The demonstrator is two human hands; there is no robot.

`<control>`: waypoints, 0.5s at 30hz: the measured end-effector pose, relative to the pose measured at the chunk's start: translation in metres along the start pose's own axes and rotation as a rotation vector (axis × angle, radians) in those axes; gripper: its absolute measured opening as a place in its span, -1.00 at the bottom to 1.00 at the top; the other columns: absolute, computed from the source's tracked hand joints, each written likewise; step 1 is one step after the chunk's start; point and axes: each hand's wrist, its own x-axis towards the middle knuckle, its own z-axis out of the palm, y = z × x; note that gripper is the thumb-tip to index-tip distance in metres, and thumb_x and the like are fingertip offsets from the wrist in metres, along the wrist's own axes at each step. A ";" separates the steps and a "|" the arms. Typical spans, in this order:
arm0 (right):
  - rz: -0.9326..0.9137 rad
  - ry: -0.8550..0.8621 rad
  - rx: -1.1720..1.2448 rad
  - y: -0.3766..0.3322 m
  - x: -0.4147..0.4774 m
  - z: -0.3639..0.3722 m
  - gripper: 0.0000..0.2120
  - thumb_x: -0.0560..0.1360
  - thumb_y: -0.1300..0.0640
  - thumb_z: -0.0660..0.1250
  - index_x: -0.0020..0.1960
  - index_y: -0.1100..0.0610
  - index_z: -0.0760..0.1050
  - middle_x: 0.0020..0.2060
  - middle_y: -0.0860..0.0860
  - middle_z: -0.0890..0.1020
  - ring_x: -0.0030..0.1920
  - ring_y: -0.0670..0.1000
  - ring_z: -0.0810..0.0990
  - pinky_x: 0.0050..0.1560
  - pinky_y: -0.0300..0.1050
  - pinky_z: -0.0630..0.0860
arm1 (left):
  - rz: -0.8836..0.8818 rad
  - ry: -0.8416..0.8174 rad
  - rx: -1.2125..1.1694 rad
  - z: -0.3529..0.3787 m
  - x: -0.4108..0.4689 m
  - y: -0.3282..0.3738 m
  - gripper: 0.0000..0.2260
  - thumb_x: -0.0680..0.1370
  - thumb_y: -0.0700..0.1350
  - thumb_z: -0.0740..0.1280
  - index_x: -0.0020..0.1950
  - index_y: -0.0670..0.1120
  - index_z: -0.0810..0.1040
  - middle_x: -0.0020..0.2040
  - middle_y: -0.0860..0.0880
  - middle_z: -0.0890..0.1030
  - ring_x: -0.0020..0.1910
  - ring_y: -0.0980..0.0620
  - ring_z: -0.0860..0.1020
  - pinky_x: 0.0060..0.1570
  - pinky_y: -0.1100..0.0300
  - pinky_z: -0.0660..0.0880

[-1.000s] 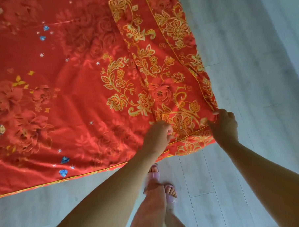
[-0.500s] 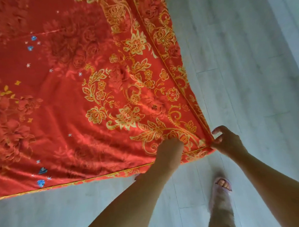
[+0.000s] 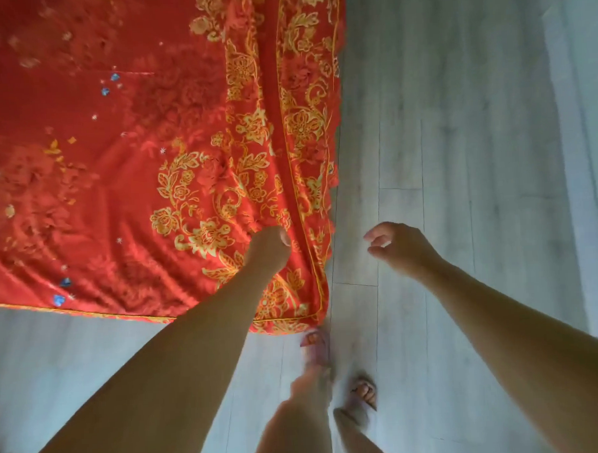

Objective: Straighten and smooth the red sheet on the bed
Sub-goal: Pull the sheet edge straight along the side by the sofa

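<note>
Gripping red sheet near its corner, left hand; right hand loose, empty

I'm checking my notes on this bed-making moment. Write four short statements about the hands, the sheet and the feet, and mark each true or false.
1. The left hand is on the red sheet, near its corner. True.
2. The right hand grips the sheet's edge. False: it hangs over the floor, apart from the sheet, holding nothing.
3. Gold flower patterns run along the sheet's border. True.
4. The person stands barefoot. False: the feet wear sandals.
</note>
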 end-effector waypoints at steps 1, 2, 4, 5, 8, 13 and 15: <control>-0.034 0.000 -0.018 -0.012 0.012 -0.012 -0.79 0.49 0.20 0.32 0.12 0.15 0.55 0.07 0.06 0.65 -0.02 -0.04 0.57 -0.10 -0.27 0.44 | -0.008 0.001 0.000 -0.007 0.007 0.009 -0.83 0.51 -0.25 0.25 -0.01 -0.15 0.63 0.05 -0.14 0.67 0.09 -0.11 0.60 0.11 0.06 0.51; -0.069 -0.006 -0.038 -0.025 0.023 -0.020 -0.78 0.49 0.20 0.31 0.13 0.16 0.55 0.08 0.07 0.65 0.03 -0.01 0.59 0.01 -0.22 0.46 | -0.016 0.005 -0.004 -0.015 0.015 0.015 -0.82 0.51 -0.26 0.25 -0.01 -0.15 0.63 0.05 -0.14 0.67 0.08 -0.11 0.61 0.11 0.07 0.51; -0.141 -0.025 -0.074 -0.047 0.050 -0.035 -0.78 0.50 0.19 0.31 0.14 0.16 0.55 0.10 0.07 0.64 0.11 0.02 0.59 0.10 -0.18 0.43 | -0.062 0.042 -0.045 -0.027 0.033 0.025 -0.82 0.51 -0.26 0.24 -0.01 -0.14 0.63 0.06 -0.13 0.66 0.08 -0.10 0.60 0.07 0.10 0.49; -0.174 -0.037 -0.090 -0.056 0.064 -0.043 -0.78 0.50 0.19 0.31 0.13 0.16 0.55 0.10 0.06 0.64 0.11 0.01 0.59 0.09 -0.21 0.42 | -0.097 0.055 -0.082 -0.033 0.043 0.029 -0.82 0.51 -0.25 0.24 -0.02 -0.12 0.63 0.06 -0.12 0.66 0.07 -0.09 0.59 0.01 0.13 0.48; -0.256 -0.092 -0.147 -0.080 0.109 -0.065 -0.80 0.50 0.17 0.32 0.11 0.14 0.56 0.07 0.07 0.65 0.08 -0.03 0.59 0.02 -0.28 0.38 | -0.183 0.093 -0.195 -0.048 0.070 0.041 -0.82 0.52 -0.23 0.22 -0.05 -0.09 0.61 0.06 -0.10 0.65 0.01 -0.07 0.61 -0.08 0.15 0.48; -0.334 -0.128 -0.275 -0.102 0.159 -0.099 -0.80 0.52 0.17 0.30 0.12 0.16 0.57 0.07 0.08 0.66 0.08 0.01 0.61 -0.01 -0.29 0.37 | -0.294 0.097 -0.301 -0.058 0.095 0.053 -0.79 0.56 -0.20 0.22 -0.02 -0.10 0.65 0.10 -0.08 0.66 0.00 -0.06 0.64 -0.04 0.17 0.50; -0.351 -0.163 -0.322 -0.104 0.176 -0.106 -0.81 0.51 0.17 0.30 0.11 0.14 0.57 0.07 0.08 0.66 0.08 0.02 0.62 0.02 -0.26 0.43 | -0.328 0.100 -0.352 -0.058 0.103 0.054 -0.75 0.54 -0.25 0.19 -0.02 -0.07 0.66 0.13 -0.07 0.66 -0.01 -0.03 0.64 -0.04 0.19 0.50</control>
